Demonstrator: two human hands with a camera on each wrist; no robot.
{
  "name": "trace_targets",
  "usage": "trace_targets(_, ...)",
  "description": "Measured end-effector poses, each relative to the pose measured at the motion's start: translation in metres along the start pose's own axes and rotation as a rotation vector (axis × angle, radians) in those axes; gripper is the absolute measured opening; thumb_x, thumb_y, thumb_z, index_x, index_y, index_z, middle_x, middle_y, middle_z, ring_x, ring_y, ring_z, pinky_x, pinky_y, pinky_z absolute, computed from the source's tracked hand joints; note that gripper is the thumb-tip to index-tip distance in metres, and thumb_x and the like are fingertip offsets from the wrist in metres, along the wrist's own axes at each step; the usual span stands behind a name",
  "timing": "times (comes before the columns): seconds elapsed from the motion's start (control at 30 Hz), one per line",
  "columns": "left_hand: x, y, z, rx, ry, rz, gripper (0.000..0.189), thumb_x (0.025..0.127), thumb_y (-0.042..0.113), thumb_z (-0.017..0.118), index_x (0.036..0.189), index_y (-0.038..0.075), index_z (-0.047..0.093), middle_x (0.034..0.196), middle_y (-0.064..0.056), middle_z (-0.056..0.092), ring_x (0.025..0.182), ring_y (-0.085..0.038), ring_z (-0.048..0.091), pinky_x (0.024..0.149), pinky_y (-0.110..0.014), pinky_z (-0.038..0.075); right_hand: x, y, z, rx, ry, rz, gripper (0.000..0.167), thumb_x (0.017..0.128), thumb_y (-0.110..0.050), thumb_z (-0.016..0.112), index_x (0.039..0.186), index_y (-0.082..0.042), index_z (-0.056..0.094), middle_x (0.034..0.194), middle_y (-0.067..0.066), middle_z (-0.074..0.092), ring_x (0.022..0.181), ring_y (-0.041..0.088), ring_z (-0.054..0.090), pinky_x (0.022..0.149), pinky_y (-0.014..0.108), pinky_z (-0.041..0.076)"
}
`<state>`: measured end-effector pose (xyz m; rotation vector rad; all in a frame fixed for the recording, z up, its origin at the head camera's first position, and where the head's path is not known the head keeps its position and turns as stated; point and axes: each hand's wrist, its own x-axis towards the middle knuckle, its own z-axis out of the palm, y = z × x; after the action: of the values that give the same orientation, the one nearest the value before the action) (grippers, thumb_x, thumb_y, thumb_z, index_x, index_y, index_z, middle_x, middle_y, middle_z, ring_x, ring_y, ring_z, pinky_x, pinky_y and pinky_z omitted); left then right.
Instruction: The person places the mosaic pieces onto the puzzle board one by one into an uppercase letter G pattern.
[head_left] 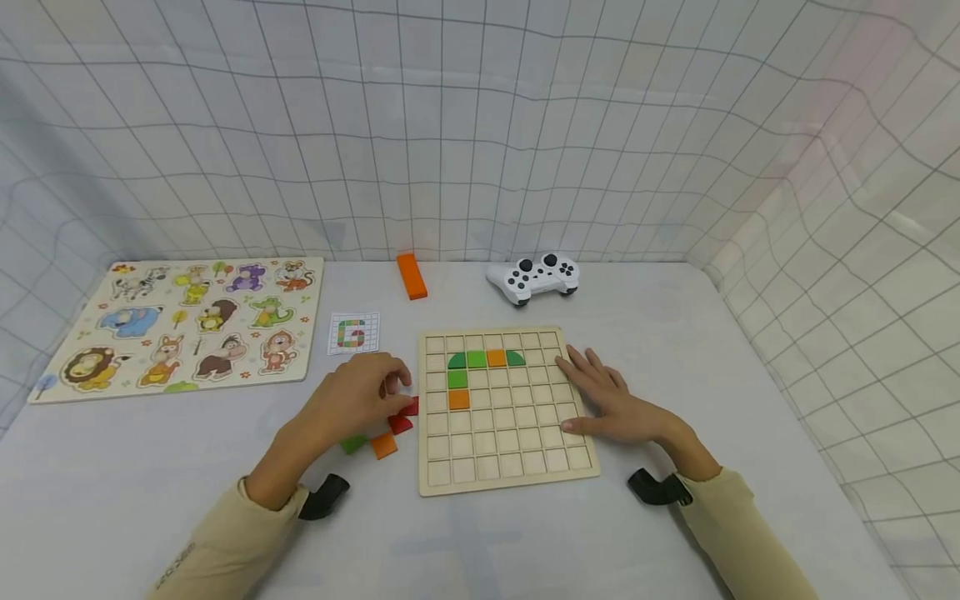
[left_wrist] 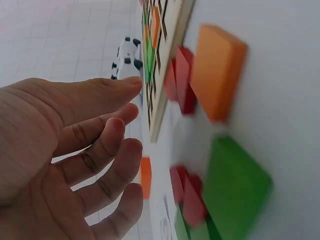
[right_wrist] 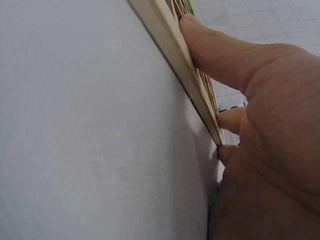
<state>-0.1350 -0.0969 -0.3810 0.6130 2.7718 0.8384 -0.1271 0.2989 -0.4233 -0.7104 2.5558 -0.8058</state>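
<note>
A wooden grid board (head_left: 486, 481) lies in front of me. Green pieces and orange squares (head_left: 459, 400) fill several cells in its upper left. My left hand (head_left: 358, 396) hovers beside the board's left edge, fingers loosely bent, with a gap between thumb and fingertips and nothing held in the left wrist view. Close by it lie red pieces (head_left: 401, 425), an orange square (head_left: 384, 446) and a green piece (left_wrist: 236, 187); the hand partly hides this pile in the head view. My right hand (head_left: 617, 410) rests on the board's right edge, thumb (right_wrist: 220, 52) and fingers spread.
A small pattern card (head_left: 354, 333) showing a coloured G lies beyond my left hand. An animal puzzle board (head_left: 180, 329) occupies the far left. Toward the back are an orange block (head_left: 412, 277) and a white game controller (head_left: 534, 277). Grid-patterned cloth (head_left: 480, 167) walls the table's back and sides.
</note>
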Motion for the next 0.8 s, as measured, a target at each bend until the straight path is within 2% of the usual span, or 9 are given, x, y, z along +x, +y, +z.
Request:
trace_targets(0.17, -0.011, -0.017, -0.009, 0.009, 0.024, -0.007, 0.016, 0.087, 0.016, 0.077, 0.098, 0.007, 0.071, 0.074, 0.001, 0.055, 0.069, -0.014, 0.049, 0.059, -0.027, 0.040, 0.000, -0.001, -0.001, -0.005, -0.002, 0.012, 0.096, 0.094, -0.042, 0.068, 0.162, -0.015, 0.006, 0.168, 0.014, -0.010, 0.152, 0.041, -0.019, 0.116, 0.065, -0.004)
trace_targets(0.37, -0.023, -0.035, -0.015, 0.019, 0.062, -0.053, 0.022, 0.086, 0.021, 0.078, 0.101, 0.007, 0.071, 0.079, 0.001, 0.058, 0.071, -0.014, 0.050, 0.062, -0.029, 0.042, 0.000, -0.003, -0.001, 0.011, -0.005, 0.009, 0.095, 0.094, -0.041, 0.068, 0.162, -0.013, 0.008, 0.168, 0.015, -0.010, 0.151, 0.043, -0.019, 0.115, 0.065, -0.005)
trace_targets(0.57, -0.028, -0.044, -0.023, 0.021, 0.074, -0.067, 0.024, 0.086, 0.020, 0.078, 0.103, 0.006, 0.071, 0.082, 0.000, 0.060, 0.074, -0.015, 0.052, 0.063, -0.029, 0.044, 0.000, -0.004, -0.001, 0.011, -0.002, 0.005, 0.094, 0.094, -0.040, 0.067, 0.162, -0.012, 0.008, 0.168, 0.016, -0.009, 0.151, 0.043, -0.019, 0.115, 0.065, -0.005)
trace_targets(0.8, -0.030, -0.052, -0.028, 0.006, 0.049, -0.110, 0.030, 0.085, 0.025, 0.079, 0.106, 0.004, 0.071, 0.084, -0.001, 0.060, 0.078, -0.018, 0.054, 0.063, -0.031, 0.044, 0.000, -0.003, 0.000, 0.006, 0.002, 0.005, 0.095, 0.094, -0.041, 0.068, 0.162, -0.014, 0.008, 0.168, 0.016, -0.009, 0.152, 0.043, -0.018, 0.115, 0.065, -0.004)
